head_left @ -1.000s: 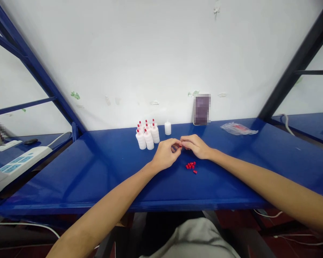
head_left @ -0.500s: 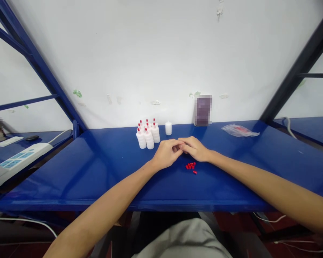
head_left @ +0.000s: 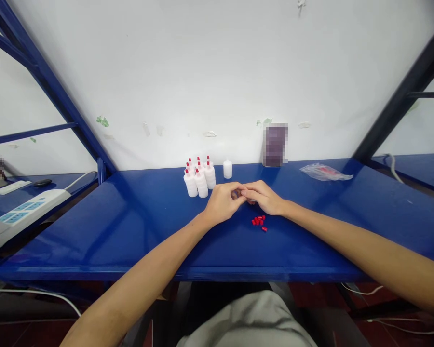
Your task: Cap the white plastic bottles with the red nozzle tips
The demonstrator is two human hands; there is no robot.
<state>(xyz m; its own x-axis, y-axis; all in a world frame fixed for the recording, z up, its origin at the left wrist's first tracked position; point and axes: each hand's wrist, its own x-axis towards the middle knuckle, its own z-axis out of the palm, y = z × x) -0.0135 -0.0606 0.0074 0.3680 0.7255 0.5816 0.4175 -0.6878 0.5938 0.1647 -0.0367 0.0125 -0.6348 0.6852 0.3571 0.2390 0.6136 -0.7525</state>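
Note:
My left hand (head_left: 220, 205) and my right hand (head_left: 264, 197) meet fingertip to fingertip just above the blue table (head_left: 137, 231). Both are curled, and the fingers hide most of what is pinched between them. A trace of red shows under my right fingers. A small pile of red caps (head_left: 259, 221) lies on the table just in front of my right hand. A cluster of small white bottles with red caps (head_left: 198, 177) stands behind my left hand. One white bottle without a cap (head_left: 227, 169) stands apart to their right.
A clear plastic bag with red pieces (head_left: 325, 172) lies at the back right. A blurred dark object (head_left: 275, 144) leans on the white wall. A white power strip (head_left: 25, 212) lies on the left shelf. Blue frame struts (head_left: 54, 91) rise on both sides.
The red cap seen between my fingertips a second ago is now covered as the hands closed together. The view shifted slightly; the bottles and cap pile stayed put.

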